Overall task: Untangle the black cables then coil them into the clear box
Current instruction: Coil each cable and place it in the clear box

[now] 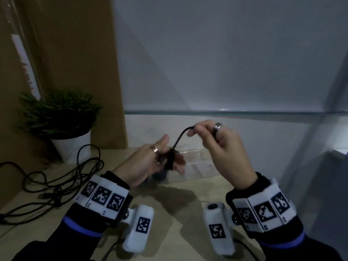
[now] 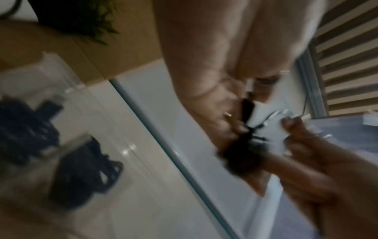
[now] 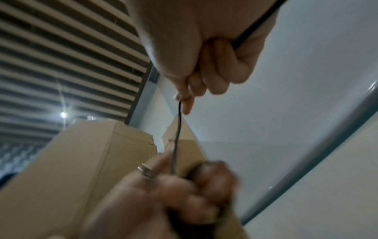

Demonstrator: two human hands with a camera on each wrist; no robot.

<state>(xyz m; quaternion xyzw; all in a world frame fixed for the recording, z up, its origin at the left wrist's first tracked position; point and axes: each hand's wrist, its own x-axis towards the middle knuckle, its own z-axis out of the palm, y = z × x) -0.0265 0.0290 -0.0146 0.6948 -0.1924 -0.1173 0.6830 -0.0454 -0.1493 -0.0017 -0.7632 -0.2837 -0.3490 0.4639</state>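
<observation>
Both hands are raised above the bench (image 1: 188, 191), working one black cable between them. Our left hand (image 1: 148, 162) carries a small bundle of wound turns (image 1: 170, 160) around its fingers, the index held out straight and the rest curled about the bundle; the blur hides just how the thumb lies. Our right hand (image 1: 220, 146) is higher and to the right, its thumb and fingers pinching the cable (image 1: 180, 136) close to its end, so that a short strand runs down from it to the bundle.

We judge the step in hand to be the coiling of this one cable, nearly wound up, since only that short strand is left free. The next move calls for bringing the pinched end round the bundle without letting the turns spring loose, then lowering the coil into the box (image 1: 197, 166).

That clear box stands on the bench just beyond and below our hands, partly hidden by them. The left wrist view shows dark coils (image 2: 81, 174) lying inside it, though too blurred to count.

Well apart to the left, a tangle (image 1: 56, 183) of black cables lies loose on the bench near a potted plant (image 1: 62, 117), neither hand touching it. By our reckoning it still needs untangling, so the task is only partway done.
</observation>
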